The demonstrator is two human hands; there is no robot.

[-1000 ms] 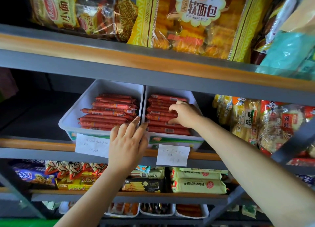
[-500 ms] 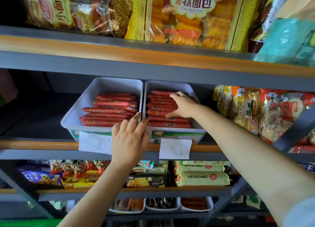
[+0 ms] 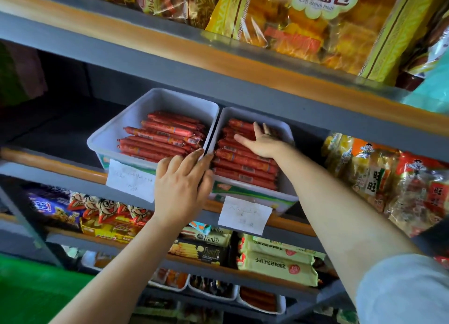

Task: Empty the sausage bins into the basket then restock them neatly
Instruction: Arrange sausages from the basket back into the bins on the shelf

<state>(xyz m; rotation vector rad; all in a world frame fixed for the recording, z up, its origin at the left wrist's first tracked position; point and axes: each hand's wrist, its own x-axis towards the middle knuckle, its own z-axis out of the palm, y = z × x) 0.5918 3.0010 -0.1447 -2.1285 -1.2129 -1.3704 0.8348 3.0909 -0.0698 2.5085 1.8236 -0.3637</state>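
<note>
Tidying restocked sausages in the right bin: right hand flat, ungripping; left hand open-fingered on rims; next, probably squaring rows

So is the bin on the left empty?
No, the left bin holds a stack of red sausages, much like the right bin beside it.

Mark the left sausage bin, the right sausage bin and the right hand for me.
left sausage bin (image 3: 155, 102): head view, bare back wall.
right sausage bin (image 3: 286, 198): head view, front right rim.
right hand (image 3: 261, 142): head view, back of the hand, flat on the sausages.
</note>
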